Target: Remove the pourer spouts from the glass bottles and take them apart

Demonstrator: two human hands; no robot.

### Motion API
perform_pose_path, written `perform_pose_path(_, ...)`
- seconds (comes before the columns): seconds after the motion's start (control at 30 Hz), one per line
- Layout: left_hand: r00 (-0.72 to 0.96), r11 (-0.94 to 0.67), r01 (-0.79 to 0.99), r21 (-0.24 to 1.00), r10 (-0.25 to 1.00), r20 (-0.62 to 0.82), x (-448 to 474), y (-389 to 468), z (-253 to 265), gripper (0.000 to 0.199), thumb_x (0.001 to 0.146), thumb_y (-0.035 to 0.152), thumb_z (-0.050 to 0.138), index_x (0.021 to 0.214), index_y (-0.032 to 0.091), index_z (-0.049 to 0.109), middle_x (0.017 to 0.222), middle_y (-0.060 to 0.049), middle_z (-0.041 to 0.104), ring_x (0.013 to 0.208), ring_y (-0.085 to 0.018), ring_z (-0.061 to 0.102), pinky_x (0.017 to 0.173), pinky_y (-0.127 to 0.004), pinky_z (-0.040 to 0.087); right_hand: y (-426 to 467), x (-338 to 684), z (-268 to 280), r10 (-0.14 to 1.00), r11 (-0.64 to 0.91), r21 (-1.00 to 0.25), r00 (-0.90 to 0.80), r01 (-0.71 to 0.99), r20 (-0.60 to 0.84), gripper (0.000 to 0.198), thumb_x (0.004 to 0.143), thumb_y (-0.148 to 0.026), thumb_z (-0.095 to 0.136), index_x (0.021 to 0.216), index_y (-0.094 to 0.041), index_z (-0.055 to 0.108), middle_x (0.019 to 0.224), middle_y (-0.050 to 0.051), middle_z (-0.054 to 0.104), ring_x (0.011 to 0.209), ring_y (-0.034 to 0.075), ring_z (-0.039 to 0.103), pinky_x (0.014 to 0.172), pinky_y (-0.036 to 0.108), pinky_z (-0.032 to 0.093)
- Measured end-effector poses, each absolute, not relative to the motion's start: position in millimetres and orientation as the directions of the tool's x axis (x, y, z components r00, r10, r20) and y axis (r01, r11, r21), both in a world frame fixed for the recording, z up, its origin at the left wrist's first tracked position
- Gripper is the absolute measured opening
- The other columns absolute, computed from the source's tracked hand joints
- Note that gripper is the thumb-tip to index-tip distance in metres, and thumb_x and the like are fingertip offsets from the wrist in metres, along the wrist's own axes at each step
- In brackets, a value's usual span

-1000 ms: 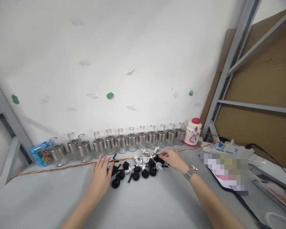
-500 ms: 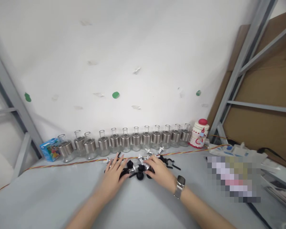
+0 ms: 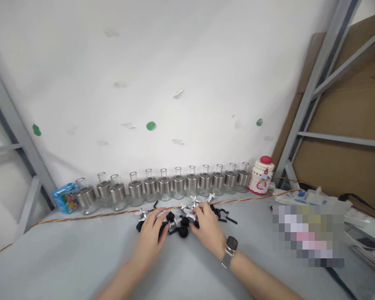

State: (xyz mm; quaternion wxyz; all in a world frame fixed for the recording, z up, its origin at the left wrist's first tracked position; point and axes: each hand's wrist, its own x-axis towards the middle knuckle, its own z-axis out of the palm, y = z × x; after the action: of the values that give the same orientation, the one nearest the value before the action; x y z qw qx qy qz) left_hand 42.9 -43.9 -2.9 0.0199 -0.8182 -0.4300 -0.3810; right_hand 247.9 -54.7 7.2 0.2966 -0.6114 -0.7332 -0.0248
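Observation:
Small parts lie in a loose heap at the middle of the grey table. Among them are black round caps (image 3: 183,232), silver winged pieces (image 3: 193,202) and short black bent strips (image 3: 231,219). Over the heap's left side rests my left hand (image 3: 151,231), fingers bent and apart, covering some black parts. My right hand (image 3: 208,229), with a watch on the wrist, curves around the right side, its fingers apart and touching silver and black pieces. Neither hand shows a firm grip on one part. What lies under the palms is hidden.
Several glass bottles with metal sleeves (image 3: 150,183) line the wall behind the heap. A blue box (image 3: 65,198) stands left, a white jar with red lid (image 3: 260,177) right. A twisted wire (image 3: 106,216) crosses the table. A pixelated item (image 3: 306,233) lies right.
My left hand's fingers have drawn together a little, and a silver piece at the left shows more. My right hand has shifted slightly left and its fingers are more bent.

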Motion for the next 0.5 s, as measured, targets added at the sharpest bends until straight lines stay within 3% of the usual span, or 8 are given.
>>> perform_pose_path(0.3,0.330,-0.599,0.740,0.305,0.719,0.612,42.6,-46.1,-0.1,0.031,0.083,0.024,0.040,0.114,0.025,0.045,0.115,-0.008,0.048,0.108,-0.023,0.045,0.090,-0.042,0.039,-59.8,255.8,15.7,0.909,0.146,-0.178,-0.062,0.973,0.412,0.027,0.069,-0.041,0.061,0.084,-0.019,0.055,0.090,0.008,0.054,0.084,0.025,0.051,0.072,0.035,0.036)
perform_pose_path(0.5,0.329,-0.597,0.734,0.324,0.729,0.600,42.5,-45.0,-2.0,0.031,0.083,0.023,0.039,0.113,0.023,0.046,0.114,-0.009,0.048,0.107,-0.023,0.045,0.089,-0.043,0.039,-57.3,248.1,6.6,0.911,0.175,-0.169,-0.095,0.970,0.401,0.019,0.077,-0.035,0.053,0.081,-0.018,0.057,0.087,0.009,0.056,0.085,0.024,0.050,0.073,0.035,0.033)
